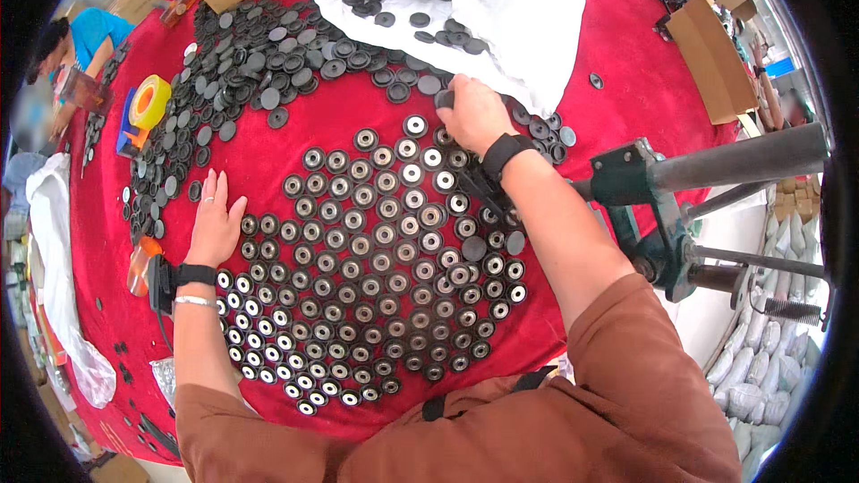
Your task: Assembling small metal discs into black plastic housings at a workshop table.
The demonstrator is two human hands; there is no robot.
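red-clothed table (626,63) | metal-centred black rings (370,285) | loose black discs (293,63) | white sack (528,27)

We see only part of the flat black round disc (443,100) at the right hand (478,114); the fingers cover the remainder, and we cannot confirm the grip. The same hand and wrist overlap the group of black-rimmed, silver-centred round parts (360,245), so we cannot count those beneath. The upper edge cuts off the white plastic bag (537,45); the lower edge cuts off the brown cloth garment (626,385)
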